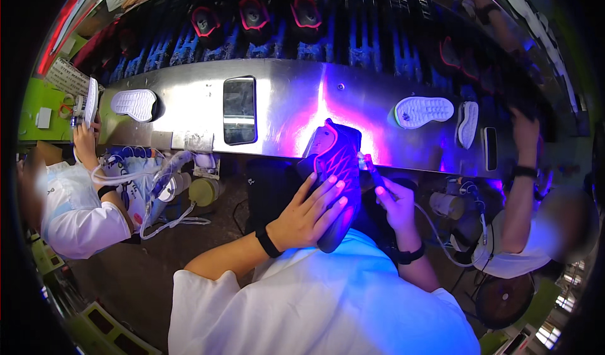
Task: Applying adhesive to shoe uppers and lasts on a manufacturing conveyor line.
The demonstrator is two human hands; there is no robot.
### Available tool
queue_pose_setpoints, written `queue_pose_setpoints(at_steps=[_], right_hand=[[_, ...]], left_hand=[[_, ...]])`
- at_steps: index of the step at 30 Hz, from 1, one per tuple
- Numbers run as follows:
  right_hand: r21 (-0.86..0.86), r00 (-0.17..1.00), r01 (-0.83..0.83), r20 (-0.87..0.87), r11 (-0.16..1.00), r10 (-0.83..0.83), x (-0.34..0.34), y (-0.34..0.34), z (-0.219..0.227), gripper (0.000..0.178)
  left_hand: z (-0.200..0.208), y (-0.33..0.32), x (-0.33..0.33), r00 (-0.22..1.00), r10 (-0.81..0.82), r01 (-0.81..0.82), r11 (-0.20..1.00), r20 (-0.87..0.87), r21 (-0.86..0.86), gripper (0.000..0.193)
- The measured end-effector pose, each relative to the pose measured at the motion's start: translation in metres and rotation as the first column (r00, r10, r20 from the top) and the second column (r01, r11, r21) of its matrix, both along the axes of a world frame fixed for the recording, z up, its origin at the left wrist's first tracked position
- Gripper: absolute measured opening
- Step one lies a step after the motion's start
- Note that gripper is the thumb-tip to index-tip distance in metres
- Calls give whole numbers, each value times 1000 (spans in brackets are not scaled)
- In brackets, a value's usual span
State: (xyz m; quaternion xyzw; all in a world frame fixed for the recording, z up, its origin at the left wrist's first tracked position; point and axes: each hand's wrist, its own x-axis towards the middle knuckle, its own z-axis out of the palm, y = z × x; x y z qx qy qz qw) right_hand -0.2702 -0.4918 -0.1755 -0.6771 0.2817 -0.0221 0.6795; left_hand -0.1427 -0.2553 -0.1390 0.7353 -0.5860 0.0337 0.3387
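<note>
The dark shoe (337, 185) lies across the near edge of the bench (283, 96), right of its middle, its lower end over the person's lap. The left hand (307, 215) has hold of it, fingers extended and slightly parted over its surface. The right hand (398, 205) is closed around a slim dark tool (376, 176), its tip just beside the shoe's right side; contact cannot be told. A phone (240, 110) lies left of the bench's middle; one pale sole (134, 104) lies near the left end. Along the far edge, red-trimmed shoes (254, 14) stand on a dark rack (363, 27).
</note>
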Motion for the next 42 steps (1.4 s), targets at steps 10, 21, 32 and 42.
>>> queue_pose_setpoints(at_steps=[10, 21, 32, 42], right_hand=[[-246, 999, -22, -47, 969, 10, 9, -8, 23, 38], [-76, 995, -96, -6, 992, 95, -62, 7, 25, 36], [-116, 997, -63, -44, 991, 58, -61, -18, 52, 30], [75, 999, 16, 40, 997, -19, -85, -26, 38, 34]], left_hand=[[-3, 3, 0, 999, -32, 30, 996, 29, 88, 48], [14, -9, 1, 999, -35, 31, 994, 39, 109, 50], [41, -46, -17, 999, 47, -47, 991, 9, 127, 63], [62, -81, -32, 996, 93, -89, 978, -11, 188, 84]])
